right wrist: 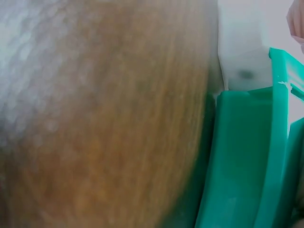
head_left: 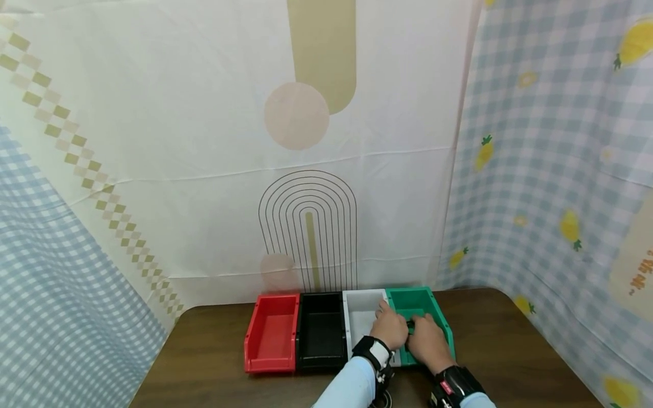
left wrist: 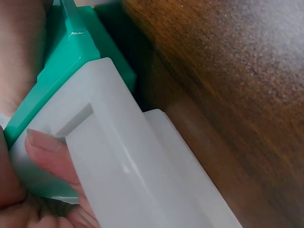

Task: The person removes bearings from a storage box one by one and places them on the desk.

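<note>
My left hand [head_left: 390, 330] is over the white bin [head_left: 363, 300], beside its border with the green bin [head_left: 433, 300]. In the left wrist view its thumb [left wrist: 50, 149] lies inside the white bin, with other fingers bent below; whether they grip anything is hidden. Over the green bin, my right hand [head_left: 429, 341] has its fingers bent down. Its fingertips pinch a small dark thing [head_left: 410, 325] between the two hands, too small and covered to identify. The right wrist view shows mostly the green bin's front [right wrist: 242, 156], with the right fingers barely in at the edge.
A red bin [head_left: 272, 365] and a black bin [head_left: 321, 362] stand to the left in the same row on the brown wooden table [head_left: 204, 357]. Behind hangs a patterned white cloth [head_left: 219, 226], with a checked curtain [head_left: 510, 226] at the right. Black cameras are strapped to both wrists.
</note>
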A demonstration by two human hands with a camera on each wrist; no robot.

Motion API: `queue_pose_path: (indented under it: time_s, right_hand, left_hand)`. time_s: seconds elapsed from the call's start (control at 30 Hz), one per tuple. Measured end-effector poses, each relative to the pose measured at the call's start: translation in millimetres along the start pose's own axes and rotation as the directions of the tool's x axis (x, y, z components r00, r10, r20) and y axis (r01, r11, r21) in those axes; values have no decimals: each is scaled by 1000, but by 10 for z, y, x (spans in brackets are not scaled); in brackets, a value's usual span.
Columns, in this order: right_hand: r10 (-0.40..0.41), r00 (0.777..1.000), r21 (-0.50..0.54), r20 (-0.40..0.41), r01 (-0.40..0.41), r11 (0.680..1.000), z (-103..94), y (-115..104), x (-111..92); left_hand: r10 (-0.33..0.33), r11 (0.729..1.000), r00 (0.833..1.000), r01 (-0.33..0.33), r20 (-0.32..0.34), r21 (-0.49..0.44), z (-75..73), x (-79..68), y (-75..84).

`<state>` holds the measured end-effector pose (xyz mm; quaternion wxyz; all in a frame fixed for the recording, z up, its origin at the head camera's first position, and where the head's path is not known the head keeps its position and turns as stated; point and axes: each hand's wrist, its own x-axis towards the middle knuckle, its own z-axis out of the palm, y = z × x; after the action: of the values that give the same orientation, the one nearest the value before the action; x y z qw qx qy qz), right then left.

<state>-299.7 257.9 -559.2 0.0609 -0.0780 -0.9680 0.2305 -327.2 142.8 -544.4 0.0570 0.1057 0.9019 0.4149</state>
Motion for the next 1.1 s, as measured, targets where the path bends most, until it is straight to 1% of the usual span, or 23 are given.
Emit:
queue_pose_path:
  time_s: [0.1, 0.33, 0.47, 0.57, 0.7, 0.83, 0.97, 1.03, 1.1]
  right_hand:
    - [-1, 1000, 4, -3, 1, 1000, -10, -7, 0]
    - [-39, 997, 40, -61, 41, 998, -21, 21, 3]
    - [-67, 996, 58, -67, 71, 996, -41, 28, -3]
    - [-96, 994, 59, -59, 100, 993, -70, 29, -45]
    - [-132, 990, 57, -55, 135, 989, -140, 29, -153]
    - [-126, 989, 55, -73, 130, 990, -259, 34, -321]
    - [-118, 988, 46, -99, 123, 991, -421, 33, -508]
    - [-119, 989, 44, -93, 124, 991, -501, 32, -596]
    - [-110, 992, 50, -68, 113, 992, -568, 35, -684]
  left_hand:
    - [-8, 1000, 1000, 8, 0, -9, 7, 13, -2]
    - [-9, 1000, 1000, 9, 0, -12, -42, -2, 52]
    - [-8, 1000, 1000, 8, -3, 0, -46, -5, 45]
    - [-1, 1000, 1000, 1, -7, 2, -36, -15, 21]
    - [-1, 1000, 1000, 1, -2, -11, -17, -33, 8]
    - [-7, 1000, 1000, 8, 14, -25, -16, -39, 21]
    - [-23, 999, 999, 23, 30, -27, -35, -40, 24]
    - [-30, 999, 999, 31, 32, -30, -43, -35, 17]
    - [-38, 999, 999, 39, 31, -35, -45, -30, 4]
